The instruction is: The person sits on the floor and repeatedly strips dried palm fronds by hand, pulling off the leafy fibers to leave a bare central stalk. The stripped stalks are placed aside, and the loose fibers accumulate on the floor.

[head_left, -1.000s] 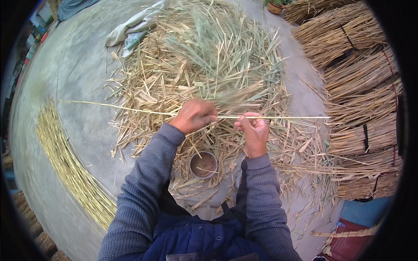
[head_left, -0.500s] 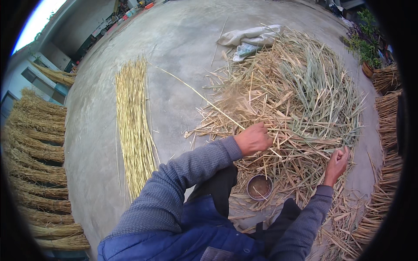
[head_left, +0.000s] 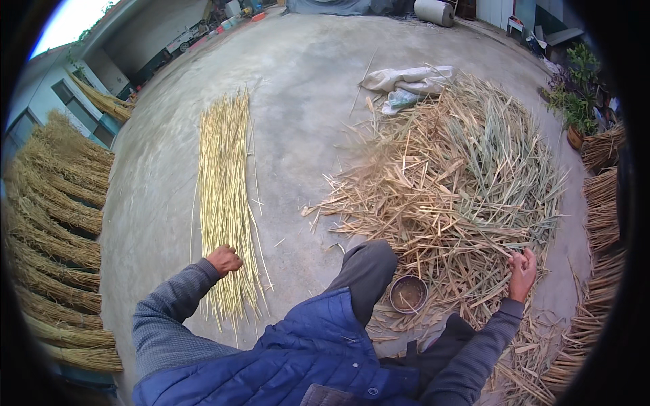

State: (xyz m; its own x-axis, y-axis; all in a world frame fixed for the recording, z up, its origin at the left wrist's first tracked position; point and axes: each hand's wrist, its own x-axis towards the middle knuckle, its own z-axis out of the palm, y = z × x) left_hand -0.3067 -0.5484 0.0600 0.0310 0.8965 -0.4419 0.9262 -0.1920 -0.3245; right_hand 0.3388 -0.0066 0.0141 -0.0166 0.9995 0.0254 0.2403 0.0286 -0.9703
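Observation:
My left hand [head_left: 224,260] is closed over the lower part of a long pile of yellow stalks [head_left: 227,183] lying on the concrete. Whatever its curled fingers hold, if anything, cannot be told apart from the stalks beneath. At the right, my right hand [head_left: 522,271] rests at the near right edge of a broad heap of dry leaf husks [head_left: 433,183], brown on the left and greenish on the right. Its fingers look loosely stretched, with husks close to the tips. Between my knees and the heap stands a small round bowl [head_left: 408,294] with brownish contents.
Tied straw bundles [head_left: 61,271] line the left side, and more bundles [head_left: 604,230] stand along the right. A white woven sack [head_left: 409,82] lies at the heap's far edge. Potted plants [head_left: 575,101] are at the far right. Bare concrete [head_left: 291,169] separates the stalks from the heap.
My left hand has swung from the heap, where it held a long stalk, leftward to the stalk pile. My right hand stays near the heap's edge. The view has tilted up slightly.

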